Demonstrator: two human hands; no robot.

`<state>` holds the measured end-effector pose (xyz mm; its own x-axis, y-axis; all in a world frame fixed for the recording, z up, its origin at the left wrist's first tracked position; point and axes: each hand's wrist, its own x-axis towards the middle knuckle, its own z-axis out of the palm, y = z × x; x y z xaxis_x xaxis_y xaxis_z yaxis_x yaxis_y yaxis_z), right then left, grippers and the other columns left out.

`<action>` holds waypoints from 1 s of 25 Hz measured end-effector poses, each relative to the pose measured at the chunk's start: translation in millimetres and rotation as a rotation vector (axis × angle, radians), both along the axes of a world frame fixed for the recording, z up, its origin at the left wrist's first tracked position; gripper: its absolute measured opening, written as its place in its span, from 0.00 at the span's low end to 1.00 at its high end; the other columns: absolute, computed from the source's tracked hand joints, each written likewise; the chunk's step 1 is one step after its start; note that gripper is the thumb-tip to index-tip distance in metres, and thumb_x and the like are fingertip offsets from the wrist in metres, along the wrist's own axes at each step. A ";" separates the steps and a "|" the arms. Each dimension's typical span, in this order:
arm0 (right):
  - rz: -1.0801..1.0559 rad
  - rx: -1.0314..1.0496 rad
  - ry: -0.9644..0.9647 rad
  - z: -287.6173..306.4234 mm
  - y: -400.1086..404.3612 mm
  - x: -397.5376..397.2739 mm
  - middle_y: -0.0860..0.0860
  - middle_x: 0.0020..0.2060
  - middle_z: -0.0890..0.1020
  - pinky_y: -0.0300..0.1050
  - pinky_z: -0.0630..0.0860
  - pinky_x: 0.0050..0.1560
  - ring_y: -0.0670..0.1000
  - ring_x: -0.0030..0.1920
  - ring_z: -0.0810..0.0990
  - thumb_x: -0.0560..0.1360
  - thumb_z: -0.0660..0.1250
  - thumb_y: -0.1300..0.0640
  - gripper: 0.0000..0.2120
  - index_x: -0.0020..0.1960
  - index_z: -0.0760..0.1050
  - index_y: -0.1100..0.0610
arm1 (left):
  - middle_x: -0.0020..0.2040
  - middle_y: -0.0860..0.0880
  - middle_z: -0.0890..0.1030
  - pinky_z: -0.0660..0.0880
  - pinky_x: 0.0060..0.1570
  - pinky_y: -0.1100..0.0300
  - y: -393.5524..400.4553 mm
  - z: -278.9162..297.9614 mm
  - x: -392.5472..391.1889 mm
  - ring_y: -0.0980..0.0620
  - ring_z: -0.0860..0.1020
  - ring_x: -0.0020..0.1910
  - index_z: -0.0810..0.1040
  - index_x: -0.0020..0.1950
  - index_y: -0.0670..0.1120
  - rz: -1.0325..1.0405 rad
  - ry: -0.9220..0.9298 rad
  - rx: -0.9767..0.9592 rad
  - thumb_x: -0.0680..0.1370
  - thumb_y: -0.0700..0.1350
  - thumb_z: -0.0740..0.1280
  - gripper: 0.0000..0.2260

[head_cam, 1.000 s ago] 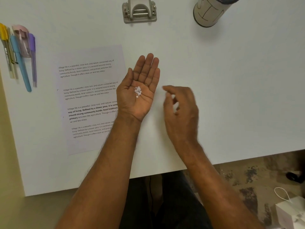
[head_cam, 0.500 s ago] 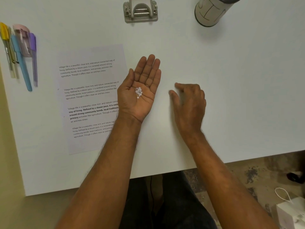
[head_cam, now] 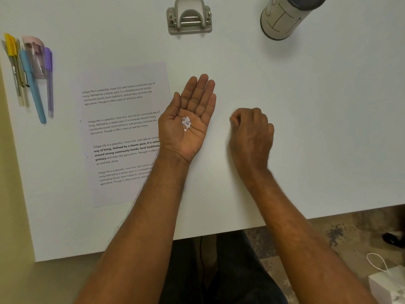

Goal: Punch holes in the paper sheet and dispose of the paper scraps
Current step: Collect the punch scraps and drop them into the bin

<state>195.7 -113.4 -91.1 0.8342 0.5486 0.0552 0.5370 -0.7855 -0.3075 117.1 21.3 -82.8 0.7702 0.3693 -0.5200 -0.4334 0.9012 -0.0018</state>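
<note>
Two hands over the white table (head_cam: 306, 128), near the front edge. Left hand (head_cam: 188, 123) is palm-up, fingers straight and together, flat like a tray; small pile of round paper scraps (head_cam: 186, 123) sits in the hollow of the palm, nothing gripped. Likely kept level so the dots don't roll off. Right hand (head_cam: 252, 134) is just beside it, back up, fingers curled in toward the thumb at the tabletop; looks like a pinch on a stray scrap, but the fingertips hide whatever is there, so can't tell if it has anything. Paper sheet (head_cam: 122, 119) lies flat left of the left hand, printed side up, left forearm crossing its lower right corner; faint marks at its left margin, too small to confirm as holes. Pens (head_cam: 28, 77) parked at the far left edge. Further back, hole punch (head_cam: 189, 18) stands by itself, well apart from the sheet. Cylindrical container (head_cam: 282, 18) at back right, probably the scrap destination. Judgement: punching done, scrap collection under way, dump comes next.
</note>
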 end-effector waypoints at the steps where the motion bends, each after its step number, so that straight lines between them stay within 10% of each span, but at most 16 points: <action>1: 0.018 -0.016 -0.012 -1.5 0.5 0.2 0.51 0.45 0.79 0.51 0.70 0.43 0.54 0.43 0.75 0.84 0.60 0.58 0.08 0.51 0.77 0.54 | 0.65 0.36 0.81 0.72 0.71 0.45 0.4 -0.4 0.4 0.37 0.80 0.65 0.81 0.62 0.34 0.001 -0.003 -0.003 0.88 0.46 0.52 0.22; 10: -0.004 0.387 0.428 51.4 15.7 -23.0 0.49 0.48 0.76 0.49 0.75 0.51 0.49 0.50 0.74 0.82 0.58 0.62 0.07 0.50 0.74 0.56 | 0.66 0.37 0.81 0.71 0.73 0.45 -4.3 0.0 6.8 0.39 0.79 0.67 0.81 0.63 0.35 -0.018 0.018 0.006 0.88 0.46 0.52 0.21; 19: 0.051 0.457 0.408 50.5 11.1 -47.8 0.48 0.54 0.81 0.37 0.78 0.52 0.46 0.52 0.79 0.83 0.65 0.61 0.10 0.62 0.80 0.58 | 0.65 0.36 0.81 0.72 0.71 0.45 -1.0 -0.5 6.8 0.37 0.80 0.65 0.80 0.63 0.34 -0.012 -0.008 -0.006 0.88 0.46 0.51 0.22; 25: -0.031 0.013 0.205 19.9 -34.9 -30.2 0.55 0.65 0.76 0.49 0.75 0.63 0.52 0.64 0.71 0.83 0.63 0.55 0.22 0.76 0.71 0.56 | 0.65 0.35 0.81 0.72 0.70 0.45 3.3 -1.9 4.4 0.40 0.76 0.70 0.80 0.63 0.34 0.015 -0.018 -0.030 0.87 0.46 0.52 0.22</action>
